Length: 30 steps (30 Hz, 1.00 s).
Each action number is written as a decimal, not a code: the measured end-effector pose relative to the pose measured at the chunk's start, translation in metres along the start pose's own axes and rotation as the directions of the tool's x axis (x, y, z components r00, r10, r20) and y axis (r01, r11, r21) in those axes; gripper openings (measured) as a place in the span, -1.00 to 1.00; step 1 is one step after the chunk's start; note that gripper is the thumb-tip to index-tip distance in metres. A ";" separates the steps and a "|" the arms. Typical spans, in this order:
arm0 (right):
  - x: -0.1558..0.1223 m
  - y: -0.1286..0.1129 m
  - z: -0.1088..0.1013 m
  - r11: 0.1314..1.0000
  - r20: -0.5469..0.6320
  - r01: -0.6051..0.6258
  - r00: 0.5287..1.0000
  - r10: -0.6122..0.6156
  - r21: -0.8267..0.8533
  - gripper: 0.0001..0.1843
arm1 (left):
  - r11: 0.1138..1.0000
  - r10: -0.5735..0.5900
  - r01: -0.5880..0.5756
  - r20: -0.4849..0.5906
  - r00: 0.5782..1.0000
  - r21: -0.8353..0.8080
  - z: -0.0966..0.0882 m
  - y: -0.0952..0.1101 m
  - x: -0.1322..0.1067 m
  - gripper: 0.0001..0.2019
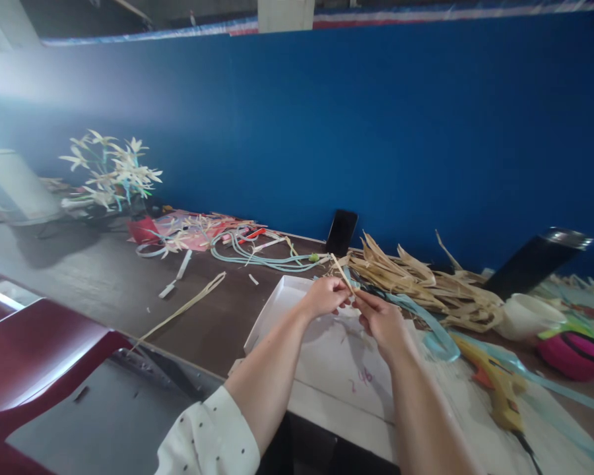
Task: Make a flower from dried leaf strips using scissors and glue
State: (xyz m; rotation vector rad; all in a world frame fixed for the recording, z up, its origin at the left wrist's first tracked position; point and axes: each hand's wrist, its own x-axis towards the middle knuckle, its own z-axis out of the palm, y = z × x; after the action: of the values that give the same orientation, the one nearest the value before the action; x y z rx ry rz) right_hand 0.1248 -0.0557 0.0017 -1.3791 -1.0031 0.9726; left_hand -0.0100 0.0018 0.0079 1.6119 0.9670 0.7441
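Dotted white sleeve (210,439) sits lowest in view, on the left arm. Left hand (323,297) and right hand (383,323) meet over a white tray (272,313), fingertips pressed together, both pinching a thin straw strip (341,272). It rises from the pinch toward 11 o'clock, lying at 1 o'clock of the left hand. Dried leaves (420,280) are piled at 2 o'clock of the right hand, and a yellow glue gun (495,389) lies at 4 o'clock.
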 end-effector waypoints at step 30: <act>0.005 0.009 0.002 0.920 0.011 0.285 0.956 -0.292 -0.268 -0.54 | 0.934 0.344 -0.353 -0.133 0.929 -0.053 0.009 -0.005 0.004 -0.80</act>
State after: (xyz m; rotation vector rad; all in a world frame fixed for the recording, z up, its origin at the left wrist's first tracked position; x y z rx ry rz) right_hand 0.1251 -0.0508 -0.0077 -1.4080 -1.3107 0.6107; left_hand -0.0016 0.0018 0.0005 1.7072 0.7317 1.1218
